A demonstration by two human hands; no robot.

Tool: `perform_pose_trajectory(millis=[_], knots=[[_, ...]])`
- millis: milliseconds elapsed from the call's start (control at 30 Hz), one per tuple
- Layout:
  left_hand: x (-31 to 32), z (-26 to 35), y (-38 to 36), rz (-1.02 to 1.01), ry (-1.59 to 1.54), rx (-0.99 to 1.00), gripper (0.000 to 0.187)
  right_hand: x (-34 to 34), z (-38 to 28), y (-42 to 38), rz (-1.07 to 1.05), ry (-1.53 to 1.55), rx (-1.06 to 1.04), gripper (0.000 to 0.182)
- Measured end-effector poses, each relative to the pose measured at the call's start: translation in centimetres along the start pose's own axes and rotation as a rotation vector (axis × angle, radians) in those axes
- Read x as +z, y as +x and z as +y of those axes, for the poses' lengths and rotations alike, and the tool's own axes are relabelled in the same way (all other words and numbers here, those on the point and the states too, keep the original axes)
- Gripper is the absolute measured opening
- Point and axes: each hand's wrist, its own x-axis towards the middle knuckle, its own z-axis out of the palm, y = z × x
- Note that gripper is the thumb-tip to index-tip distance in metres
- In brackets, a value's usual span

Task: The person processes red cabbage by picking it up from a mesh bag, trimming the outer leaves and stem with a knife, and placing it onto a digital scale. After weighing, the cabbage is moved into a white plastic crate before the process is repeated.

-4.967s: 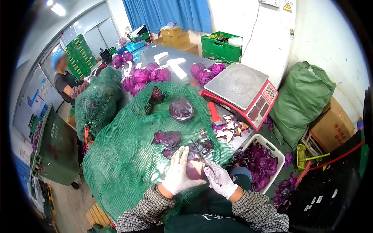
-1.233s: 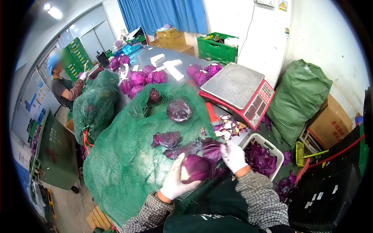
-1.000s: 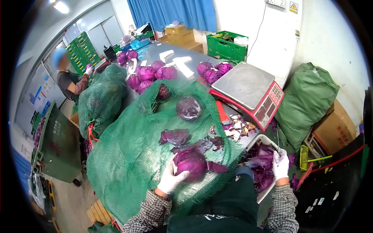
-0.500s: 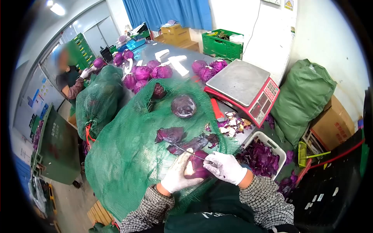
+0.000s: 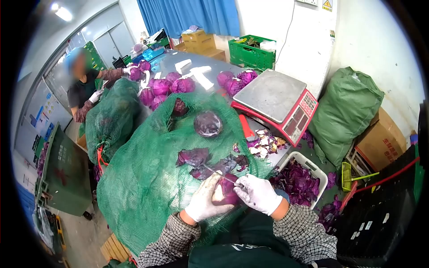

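Note:
My left hand [image 5: 203,201], in a white glove, grips a red cabbage [image 5: 226,193] from the left, its pale cut stem facing me. My right hand [image 5: 259,194], also gloved, holds a thin knife [image 5: 221,175] whose blade lies across the top of the cabbage and points up-left. Both hands work over a big green net sack [image 5: 147,178] that bulges in front of me. Loose purple leaves [image 5: 194,157] lie on the net just beyond the hands, and another whole cabbage [image 5: 208,123] rests farther up on it.
A red scale with a metal pan [image 5: 277,100] stands at the right, with trimmings [image 5: 263,145] beside it. A white basket of purple leaves [image 5: 300,178] sits below right. More cabbages [image 5: 170,85] cover the table behind. A co-worker [image 5: 87,87] reaches over a second green sack [image 5: 111,116] at the left.
A second ago my right hand was out over the white basket with the knife; it has come back to the cabbage and the blade now rests on it. The co-worker has reached toward the far cabbages.

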Motion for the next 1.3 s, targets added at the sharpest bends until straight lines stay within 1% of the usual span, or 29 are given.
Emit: perform_pose_trajectory(millis=[33, 133, 200, 233, 267, 333, 367, 400, 467, 500, 567, 600, 667, 700, 733, 800, 833, 867, 900, 933, 967, 1000, 1033, 1067, 1100, 1133, 1200, 1267, 1300], knots=[[-0.5, 0.7, 0.3, -0.033, -0.018, -0.032, 0.098, -0.1, -0.4, 0.0, 0.009, -0.087, -0.003, 0.015], [-0.1, -0.2, -0.3, -0.005, -0.049, -0.028, 0.099, 0.6, 0.5, 0.1, 0.113, -0.101, 0.015, 0.012], [-0.2, -1.4, -0.7, -0.020, -0.319, -0.157, 0.100, 1.3, 3.4, -0.1, 0.236, -0.150, 0.107, 0.011], [-0.2, -2.1, -0.9, -0.028, -0.455, -0.219, 0.101, 2.6, 6.6, -0.7, 0.230, -0.103, 0.193, 0.011], [-0.1, -2.7, -1.2, -0.019, -0.672, -0.244, 0.097, 3.6, 9.0, -1.5, 0.226, -0.057, 0.277, 0.011], [-0.6, -2.9, -1.0, 0.025, -0.929, -0.327, 0.089, 3.2, 9.0, -2.6, 0.310, -0.081, 0.388, 0.011], [-0.3, -4.0, -0.9, 0.023, -1.069, -0.326, 0.082, 3.4, 8.9, -3.1, 0.330, -0.054, 0.449, 0.009], [-0.4, -4.9, -0.7, 0.029, -1.039, -0.322, 0.079, 3.3, 8.2, -3.3, 0.333, 0.104, 0.502, 0.009], [-0.2, -6.1, -0.9, 0.019, -1.096, -0.351, 0.078, 3.3, 6.8, -3.0, 0.346, 0.422, 0.596, 0.009], [-0.3, -5.9, -0.8, 0.019, -1.091, -0.344, 0.077, 3.8, 6.8, -3.1, 0.401, 0.143, 0.352, 0.016], [-0.5, -5.4, -0.9, 0.020, -1.085, -0.336, 0.076, 4.9, 5.1, -2.1, 0.390, 0.548, 0.317, 0.041], [-0.7, -5.4, -0.9, -0.006, -1.066, -0.354, 0.076, 4.1, 3.0, -1.3, 0.341, 0.557, 0.218, 0.051], [-1.5, -5.8, -1.1, -0.053, -1.028, -0.383, 0.076, 6.6, 3.8, -0.3, 0.162, 0.565, 0.157, 0.059], [-2.4, -5.8, -1.1, -0.079, -1.018, -0.382, 0.076, 6.6, 3.0, 0.3, 0.047, 0.893, 0.285, 0.051], [-3.0, -6.2, -1.8, -0.009, -1.003, -0.478, 0.084, 5.0, 2.0, 0.5, -0.162, 1.006, 0.513, 0.032], [-4.4, -6.9, -2.8, 0.030, -0.745, -0.500, 0.091, 6.1, 1.9, 0.5, -0.200, 0.952, 0.620, 0.022], [-5.1, -6.0, -2.7, 0.040, -0.698, -0.496, 0.094, 7.1, 1.7, 0.2, -0.116, 1.073, 0.525, 0.015], [-5.5, -4.9, -2.2, 0.048, -0.653, -0.495, 0.097, 7.8, 1.5, 0.0, -0.124, 1.079, 0.503, 0.015], [-5.1, -4.6, -1.7, 0.095, -0.634, -0.434, 0.098, 8.1, 0.9, 0.1, -0.128, 1.082, 0.477, 0.015], [-4.1, -5.4, -1.3, 0.140, -0.533, -0.381, 0.098, 8.2, 0.6, 0.2, -0.128, 1.084, 0.448, 0.014], [-3.8, -5.4, -0.3, 0.122, -0.365, -0.439, 0.099, 8.8, 0.6, -0.1, -0.103, 1.128, 0.435, 0.014], [-3.5, -5.3, 0.7, 0.102, -0.197, -0.491, 0.100, 9.2, 0.8, -0.4, -0.103, 1.055, 0.430, 0.013], [-2.2, -7.1, 1.1, 0.137, -0.161, -0.508, 0.100, 9.2, 1.4, -0.7, -0.098, 0.979, 0.424, 0.013], [-2.5, -7.0, 1.6, 0.135, -0.286, -0.579, 0.100, 9.1, 1.9, -1.2, -0.090, 0.902, 0.418, 0.013], [-3.1, -7.1, 2.3, 0.130, -0.411, -0.647, 0.100, 8.8, 2.0, -1.7, -0.062, 0.950, 0.463, 0.013], [-3.4, -7.1, 2.5, 0.123, -0.539, -0.717, 0.100, 7.8, 2.1, -2.2, -0.072, 0.865, 0.466, 0.011], [-3.2, -9.0, 2.5, 0.172, -0.689, -0.710, 0.099, 6.5, 3.2, -3.5, -0.010, 0.911, 0.509, 0.008], [-3.3, -10.3, 2.6, 0.216, -0.780, -0.724, 0.095, 2.9, 3.3, -4.2, 0.073, 0.988, 0.727, 0.006], [-3.7, -10.1, 2.6, 0.217, -0.935, -0.770, 0.086, 1.1, 3.7, -4.6, 0.118, 0.858, 0.721, 0.007]])
